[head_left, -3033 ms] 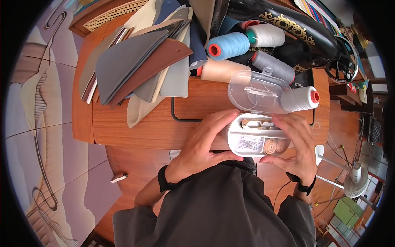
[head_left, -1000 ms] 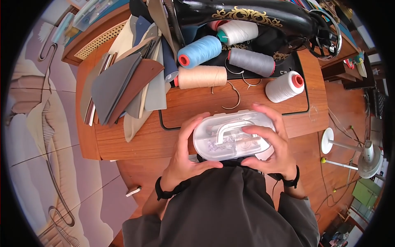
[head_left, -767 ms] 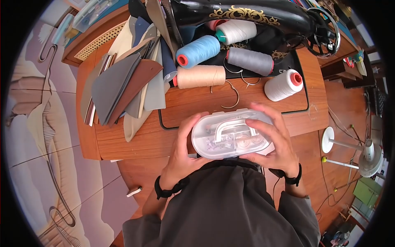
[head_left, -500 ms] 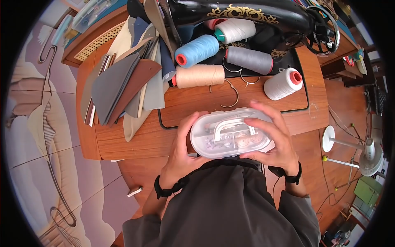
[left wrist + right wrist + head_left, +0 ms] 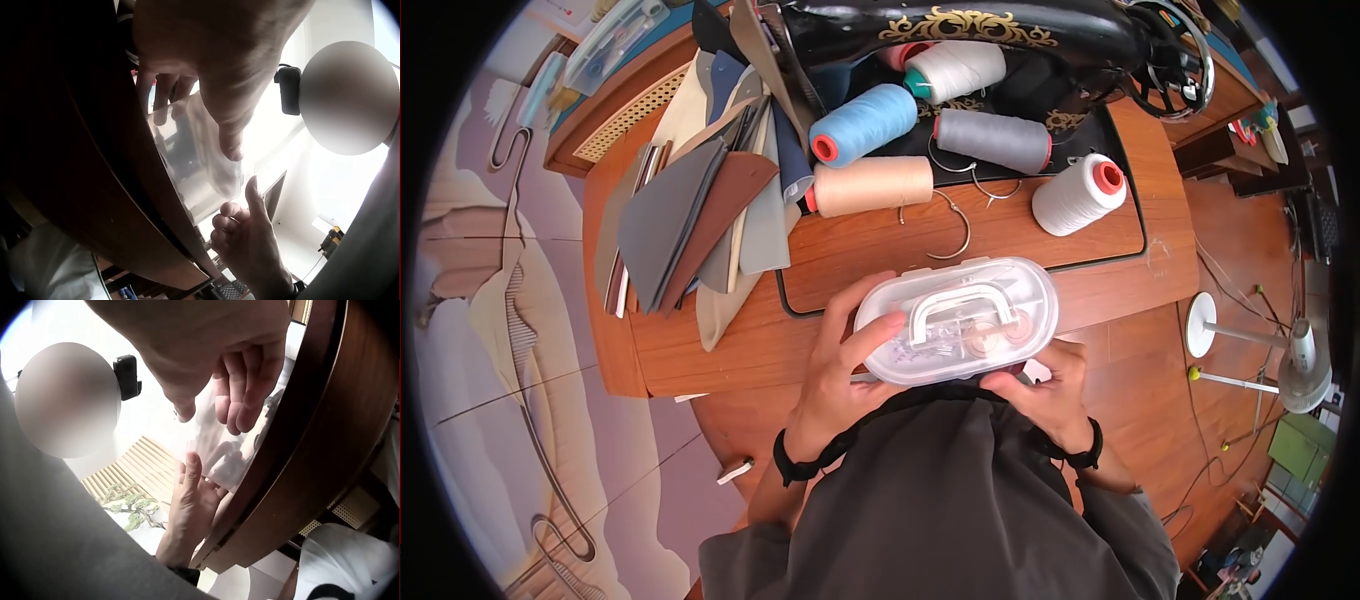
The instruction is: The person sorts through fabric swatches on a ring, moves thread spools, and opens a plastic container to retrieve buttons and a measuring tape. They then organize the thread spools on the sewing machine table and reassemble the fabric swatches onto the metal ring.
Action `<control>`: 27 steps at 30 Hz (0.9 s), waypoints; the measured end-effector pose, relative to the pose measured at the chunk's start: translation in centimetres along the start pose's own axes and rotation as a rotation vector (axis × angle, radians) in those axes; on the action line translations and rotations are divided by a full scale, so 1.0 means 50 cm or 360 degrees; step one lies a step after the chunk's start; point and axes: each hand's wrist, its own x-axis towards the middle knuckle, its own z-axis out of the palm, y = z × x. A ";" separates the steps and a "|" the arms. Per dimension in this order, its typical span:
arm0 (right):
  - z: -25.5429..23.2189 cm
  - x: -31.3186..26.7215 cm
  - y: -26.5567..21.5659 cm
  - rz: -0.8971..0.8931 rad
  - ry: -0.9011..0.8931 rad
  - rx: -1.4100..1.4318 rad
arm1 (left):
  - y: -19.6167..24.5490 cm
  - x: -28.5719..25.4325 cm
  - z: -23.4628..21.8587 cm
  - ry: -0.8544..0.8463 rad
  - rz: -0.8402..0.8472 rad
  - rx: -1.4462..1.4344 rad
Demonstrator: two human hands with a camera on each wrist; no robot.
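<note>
A clear-lidded sewing kit box (image 5: 948, 350), its lid down over a white base, sits at the table's front edge, close to the person's body. Through the lid show round rolls and small purple-patterned pieces; a white carrying handle (image 5: 965, 296) tops it. My left hand (image 5: 832, 365) grips the left end, fingers over the lid and thumb along the near side. At the near right corner is my right hand (image 5: 1052, 395), thumb toward the box and fingers loosely curled, holding nothing. In the left wrist view the right hand (image 5: 247, 240) is close to the box's end.
Thread cones lie behind the box, including a blue cone (image 5: 865, 125) and a peach cone (image 5: 875, 186); a white cone (image 5: 1080, 197) stands right. Metal rings (image 5: 965, 225) lie between. Leather pieces (image 5: 670, 220) fan out left. A black sewing machine (image 5: 960, 30) stands at the back.
The box's lid, raised three seconds ago, is now down over the compartments. My right hand has come off the lid's right end to the near corner; the left fingers have moved onto the lid.
</note>
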 end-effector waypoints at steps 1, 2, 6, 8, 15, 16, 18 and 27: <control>0.004 0.000 0.003 0.0003 0.0009 0.0001 | 0.001 0.001 -0.001 -0.0001 0.0001 0.0010; 0.010 -0.001 0.010 -0.0029 0.0041 -0.0013 | 0.002 0.001 -0.002 0.0001 0.0002 0.0022; 0.016 0.005 0.002 -0.0022 0.0112 0.0002 | -0.006 0.004 -0.011 -0.0133 0.0099 0.0142; 0.015 0.007 -0.002 -0.0033 0.0112 -0.0056 | -0.004 0.003 -0.009 -0.0103 0.0071 0.0097; 0.028 0.016 0.004 -0.0255 0.0219 -0.0284 | 0.001 0.017 -0.006 0.0013 0.0087 0.0104; 0.026 0.013 0.005 -0.0256 0.0221 -0.0284 | -0.002 0.016 -0.010 -0.0018 0.0079 0.0115; 0.022 0.002 0.009 -0.0163 0.0151 -0.0376 | -0.004 0.014 -0.011 -0.0048 0.0072 0.0129; 0.038 0.036 0.051 -0.0267 0.0408 0.0210 | -0.014 0.003 0.015 0.0030 0.0048 -0.0032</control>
